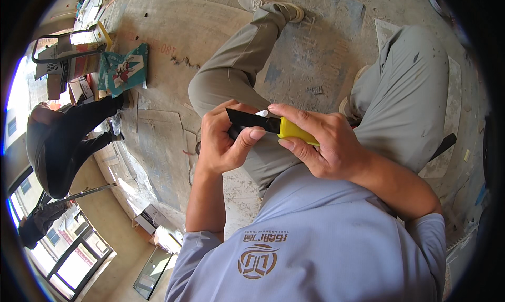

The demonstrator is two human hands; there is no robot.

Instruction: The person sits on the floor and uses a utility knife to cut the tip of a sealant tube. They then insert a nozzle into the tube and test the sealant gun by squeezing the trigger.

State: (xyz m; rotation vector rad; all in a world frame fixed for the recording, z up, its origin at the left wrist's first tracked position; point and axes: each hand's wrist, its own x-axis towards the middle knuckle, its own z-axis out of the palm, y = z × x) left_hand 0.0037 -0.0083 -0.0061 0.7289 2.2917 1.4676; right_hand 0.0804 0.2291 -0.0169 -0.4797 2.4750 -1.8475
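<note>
I am seated, looking down at my lap. My right hand grips the yellow handle of a utility knife. Its long black blade points left, across my left hand. My left hand curls around the blade end, thumb pressed on the black part near the yellow handle. Something small and white shows just behind the blade; what it is I cannot tell. Both hands are held above my grey trousers, knees bent, over a dusty concrete floor.
Another person in dark clothes crouches at the left. A teal printed bag and cardboard boxes lie near them. Flat cardboard sheets cover the floor. Windows show at the lower left.
</note>
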